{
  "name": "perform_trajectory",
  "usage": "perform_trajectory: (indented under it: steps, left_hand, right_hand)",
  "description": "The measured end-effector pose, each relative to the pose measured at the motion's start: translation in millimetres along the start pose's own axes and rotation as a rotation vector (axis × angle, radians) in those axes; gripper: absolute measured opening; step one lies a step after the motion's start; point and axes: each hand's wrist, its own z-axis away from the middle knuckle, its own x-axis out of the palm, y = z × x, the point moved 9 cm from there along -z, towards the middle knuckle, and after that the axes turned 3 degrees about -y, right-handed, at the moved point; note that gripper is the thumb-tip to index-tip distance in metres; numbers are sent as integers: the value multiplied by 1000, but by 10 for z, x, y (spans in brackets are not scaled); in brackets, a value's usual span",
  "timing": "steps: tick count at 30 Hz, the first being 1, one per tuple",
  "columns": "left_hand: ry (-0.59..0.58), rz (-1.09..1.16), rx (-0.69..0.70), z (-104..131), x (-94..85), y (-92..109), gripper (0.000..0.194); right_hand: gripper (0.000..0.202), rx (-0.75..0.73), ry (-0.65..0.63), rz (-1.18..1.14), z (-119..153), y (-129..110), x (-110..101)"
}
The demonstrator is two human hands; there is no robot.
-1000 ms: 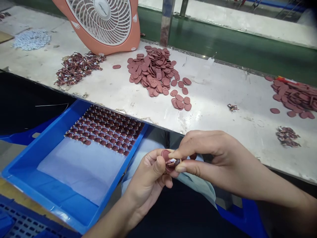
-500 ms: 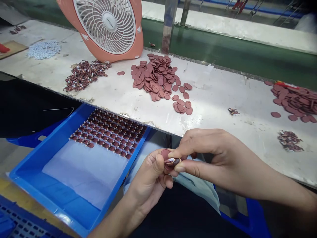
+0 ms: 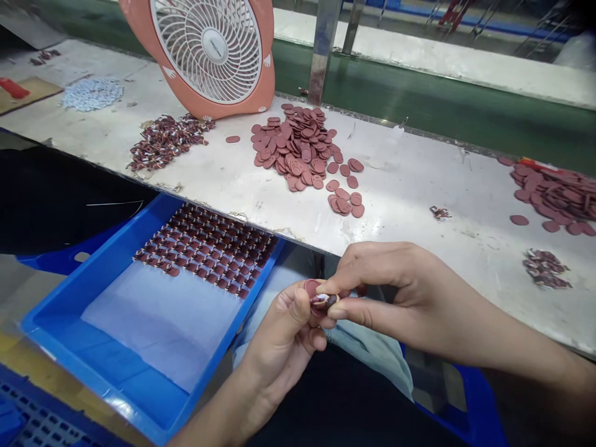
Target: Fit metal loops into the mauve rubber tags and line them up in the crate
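Between thumb and fingers, my left hand (image 3: pixel 286 326) grips a reddish-brown oval disc (image 3: pixel 311 288). My right hand (image 3: pixel 386 285) pinches a small dark brown figure piece (image 3: pixel 326 300) with white and tan bits, pressed against the disc. Both hands meet just off the table's front edge, above my lap. To their left, a blue tray (image 3: pixel 125 397) holds rows of disc-and-figure pieces (image 3: pixel 209 248) on a white sheet (image 3: pixel 162 316). A large heap of discs (image 3: pixel 298 146) lies on the table (image 3: pixel 405 205), with a heap of figure pieces (image 3: pixel 167 143) left of it.
An orange fan (image 3: pixel 214 49) stands behind the heaps, beside a metal post (image 3: pixel 321 56). Pale blue bits (image 3: pixel 93 93) lie far left. At the right are more discs (image 3: pixel 554 192) and a small cluster of dark pieces (image 3: pixel 546 268). A green belt (image 3: pixel 442 99) runs behind.
The view has shifted slightly, so the fan and heaps appear a little further right. Both hands keep nearly the same hold on the disc and figure piece.
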Motion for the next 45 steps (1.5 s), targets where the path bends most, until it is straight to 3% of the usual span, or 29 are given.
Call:
perform_trajectory:
  steps: [9,13,17,23,35,39,41,45]
  left_hand:
    - [-91,90,19,-20,35,17,25]
    - [-100,149,-10,-21,15,17,24]
    - [-78,249,-92,-15,-26,-22,28]
    - [-99,359,-172,-39,-68,-52,29]
    - [-139,266,-63,-128,-153,112,27]
    - [-142,181,-76,-156,-193,134,44]
    - [-61,109,2,-169,-272,209,49]
    - [224,-72,386,-45,-473,539,34]
  right_hand:
    - [7,27,-3,36,-8,26,19]
    - [28,49,71,54,2,43,-53]
    - [16,70,176,49,13,69,-141]
    - [13,42,195,69,-28,96,-38]
    - [10,13,168,52,-195,136,165]
    - [13,-15,239,88,-210,139,162]
    - [17,-64,323,182,-188,113,143]
    - [26,-223,544,516,-92,-14,177]
